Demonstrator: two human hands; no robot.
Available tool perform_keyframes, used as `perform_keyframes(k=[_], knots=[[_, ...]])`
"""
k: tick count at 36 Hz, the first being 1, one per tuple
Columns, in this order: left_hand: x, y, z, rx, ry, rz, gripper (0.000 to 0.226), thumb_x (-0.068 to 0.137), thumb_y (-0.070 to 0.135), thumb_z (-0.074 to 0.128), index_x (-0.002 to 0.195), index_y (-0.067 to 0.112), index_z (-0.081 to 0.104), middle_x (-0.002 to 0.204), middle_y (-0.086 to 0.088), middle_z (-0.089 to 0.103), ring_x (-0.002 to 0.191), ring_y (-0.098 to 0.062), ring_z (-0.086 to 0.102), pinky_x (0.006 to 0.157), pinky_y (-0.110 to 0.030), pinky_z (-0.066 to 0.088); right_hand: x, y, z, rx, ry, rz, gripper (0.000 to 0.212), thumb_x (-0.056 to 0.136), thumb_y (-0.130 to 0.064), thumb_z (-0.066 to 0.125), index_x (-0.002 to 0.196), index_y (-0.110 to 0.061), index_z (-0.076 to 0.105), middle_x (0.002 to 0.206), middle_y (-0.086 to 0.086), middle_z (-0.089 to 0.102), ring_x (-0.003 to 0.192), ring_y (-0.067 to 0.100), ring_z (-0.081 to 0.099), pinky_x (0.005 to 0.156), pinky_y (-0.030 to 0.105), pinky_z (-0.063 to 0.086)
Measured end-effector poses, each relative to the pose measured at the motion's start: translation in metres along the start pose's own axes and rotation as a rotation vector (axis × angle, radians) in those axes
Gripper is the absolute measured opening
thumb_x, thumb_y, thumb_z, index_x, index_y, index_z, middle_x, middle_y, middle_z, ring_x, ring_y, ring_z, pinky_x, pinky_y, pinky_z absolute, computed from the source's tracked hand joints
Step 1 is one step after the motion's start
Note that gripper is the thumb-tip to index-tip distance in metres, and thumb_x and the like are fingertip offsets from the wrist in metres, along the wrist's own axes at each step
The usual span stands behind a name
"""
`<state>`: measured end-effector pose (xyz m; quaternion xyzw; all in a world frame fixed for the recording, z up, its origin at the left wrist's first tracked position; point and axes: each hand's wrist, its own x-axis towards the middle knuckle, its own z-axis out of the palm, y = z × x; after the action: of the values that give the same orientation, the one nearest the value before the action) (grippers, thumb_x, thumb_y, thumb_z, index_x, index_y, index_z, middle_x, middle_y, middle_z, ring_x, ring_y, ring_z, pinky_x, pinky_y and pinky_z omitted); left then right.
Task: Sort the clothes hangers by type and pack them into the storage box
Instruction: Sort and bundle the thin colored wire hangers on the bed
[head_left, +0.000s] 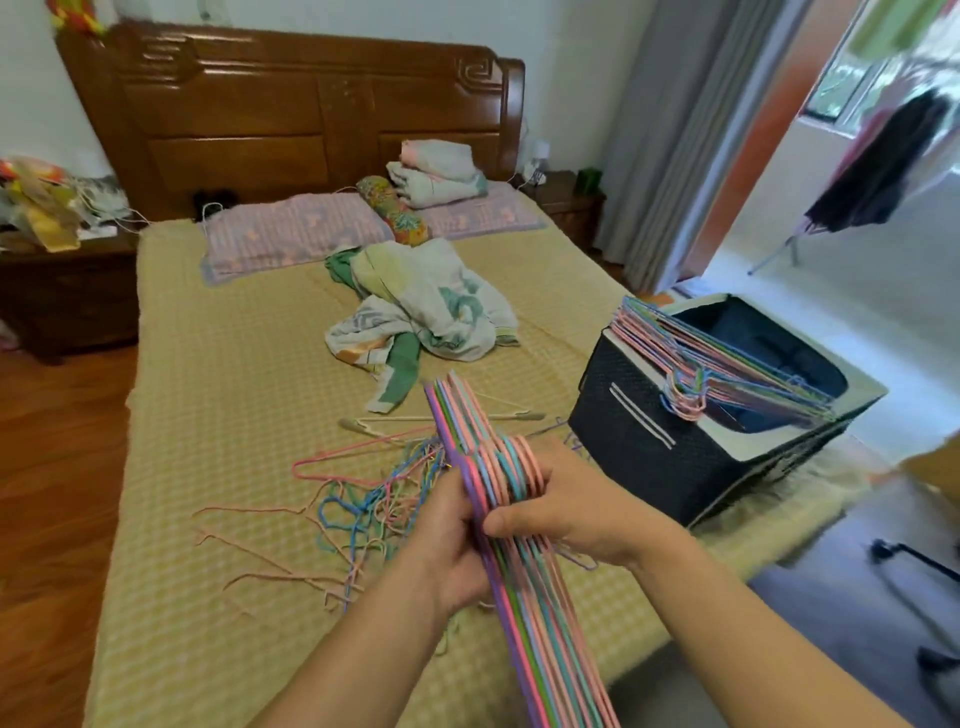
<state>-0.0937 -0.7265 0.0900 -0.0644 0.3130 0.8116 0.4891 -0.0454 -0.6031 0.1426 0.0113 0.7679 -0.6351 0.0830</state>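
We have both forearms coming in from the bottom edge and meeting over the near side of the bed (218, 364). Left hand (447, 540) sits under and left of a thick bundle of coloured hangers (524, 597), fingers curled round it from the left. Right hand (576, 501) comes across from the right, back of hand up, thumb pointing left along the bundle side, fingers wrapped over the stacked hooks. Both hands clamped on the same bundle, touching or nearly so. The bundle runs diagonally, long ends down toward the bottom edge, top ends poking up past the hands. Just left of the hands we see loose wire hangers (358, 499) tangled on the mat, pink, blue and yellow. Beyond them two pale hangers (441, 418) lie flat. To the right, on the bed edge, the dark storage box (639, 436) stands open, with a second stack of hangers (727, 364) laid across its rim, hooks hanging over the near wall. Further back a crumpled blanket (431, 306), then pillows (296, 234) and folded bedding (436, 171) against the wooden headboard (311, 104).
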Motion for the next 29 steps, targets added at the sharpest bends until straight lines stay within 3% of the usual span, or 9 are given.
perform_keyframes(k=[5, 10, 13, 15, 17, 20, 25, 27, 29], knots=[[0.029, -0.05, 0.05, 0.015, 0.002, 0.029, 0.055, 0.093, 0.029, 0.055, 0.134, -0.008, 0.059, 0.13, -0.028, 0.061, 0.113, -0.038, 0.066, 0.097, -0.048, 0.054, -0.055, 0.013, -0.062, 0.208, 0.018, 0.025, 0.033, 0.074, 0.007, 0.076, 0.105, 0.014, 0.069, 0.094, 0.016, 0.074, 0.089, 0.025, 0.068, 0.087, 0.038, 0.058], [0.058, -0.124, 0.111, -0.006, 0.058, 0.058, 0.051, 0.084, 0.027, 0.059, 0.122, -0.006, 0.067, 0.118, -0.025, 0.064, 0.105, -0.033, 0.066, 0.108, -0.048, 0.045, -0.11, 0.031, -0.125, 0.063, 0.012, 0.019, 0.034, 0.071, -0.006, 0.083, 0.103, 0.002, 0.074, 0.095, 0.014, 0.075, 0.091, 0.02, 0.068, 0.095, 0.05, 0.054], [0.07, -0.159, 0.132, 0.018, 0.08, 0.09, 0.041, 0.079, 0.033, 0.057, 0.089, 0.0, 0.08, 0.093, -0.02, 0.073, 0.083, -0.028, 0.074, 0.08, -0.039, 0.06, -0.136, 0.045, -0.146, -0.016, 0.042, 0.054, 0.031, 0.064, -0.023, 0.088, 0.092, -0.011, 0.079, 0.086, 0.007, 0.077, 0.083, 0.015, 0.069, 0.092, 0.048, 0.056], [0.077, -0.183, 0.15, 0.029, 0.13, 0.067, 0.041, 0.085, 0.032, 0.055, 0.095, 0.0, 0.079, 0.095, -0.021, 0.074, 0.084, -0.029, 0.075, 0.073, -0.038, 0.062, -0.157, 0.051, -0.169, 0.029, 0.032, 0.056, 0.022, 0.065, -0.017, 0.087, 0.085, -0.014, 0.08, 0.083, 0.006, 0.076, 0.079, 0.015, 0.069, 0.09, 0.046, 0.056], [0.081, -0.199, 0.163, 0.053, 0.18, 0.075, 0.04, 0.095, 0.023, 0.049, 0.109, -0.004, 0.075, 0.109, -0.027, 0.072, 0.099, -0.034, 0.073, 0.085, -0.044, 0.062, -0.176, 0.053, -0.191, 0.134, 0.0, 0.059, 0.017, 0.07, 0.0, 0.081, 0.087, -0.004, 0.078, 0.083, 0.007, 0.076, 0.08, 0.017, 0.069, 0.088, 0.044, 0.056], [0.085, -0.214, 0.182, 0.129, 0.159, 0.063, 0.042, 0.102, 0.024, 0.048, 0.128, -0.005, 0.064, 0.132, -0.032, 0.061, 0.126, -0.042, 0.059, 0.114, -0.059, 0.04, -0.194, 0.052, -0.218, 0.276, 0.003, 0.04, 0.023, 0.071, 0.001, 0.077, 0.093, 0.005, 0.072, 0.087, 0.009, 0.074, 0.086, 0.021, 0.067, 0.09, 0.042, 0.053], [0.094, -0.229, 0.198, 0.076, 0.203, 0.045, 0.051, 0.098, 0.026, 0.054, 0.135, -0.01, 0.055, 0.141, -0.032, 0.051, 0.135, -0.047, 0.049, 0.114, -0.062, 0.038, -0.21, 0.058, -0.244, 0.31, -0.046, 0.101, 0.031, 0.073, -0.013, 0.081, 0.099, 0.002, 0.074, 0.099, 0.023, 0.072, 0.092, 0.028, 0.064, 0.096, 0.047, 0.051], [0.098, -0.234, 0.204, -0.014, 0.208, 0.038, 0.053, 0.098, 0.02, 0.051, 0.136, -0.016, 0.05, 0.138, -0.031, 0.048, 0.134, -0.047, 0.049, 0.104, -0.061, 0.049, -0.214, 0.062, -0.25, 0.282, -0.057, 0.138, 0.021, 0.073, -0.013, 0.08, 0.094, -0.008, 0.079, 0.099, 0.024, 0.073, 0.087, 0.024, 0.067, 0.092, 0.042, 0.053], [0.103, -0.242, 0.215, -0.042, 0.169, 0.036, 0.042, 0.094, 0.011, 0.045, 0.111, -0.018, 0.068, 0.113, -0.034, 0.064, 0.103, -0.042, 0.071, 0.075, -0.05, 0.063, -0.217, 0.067, -0.254, 0.269, -0.034, 0.168, 0.017, 0.073, -0.011, 0.081, 0.09, -0.011, 0.079, 0.09, 0.014, 0.074, 0.081, 0.019, 0.067, 0.086, 0.035, 0.054]])
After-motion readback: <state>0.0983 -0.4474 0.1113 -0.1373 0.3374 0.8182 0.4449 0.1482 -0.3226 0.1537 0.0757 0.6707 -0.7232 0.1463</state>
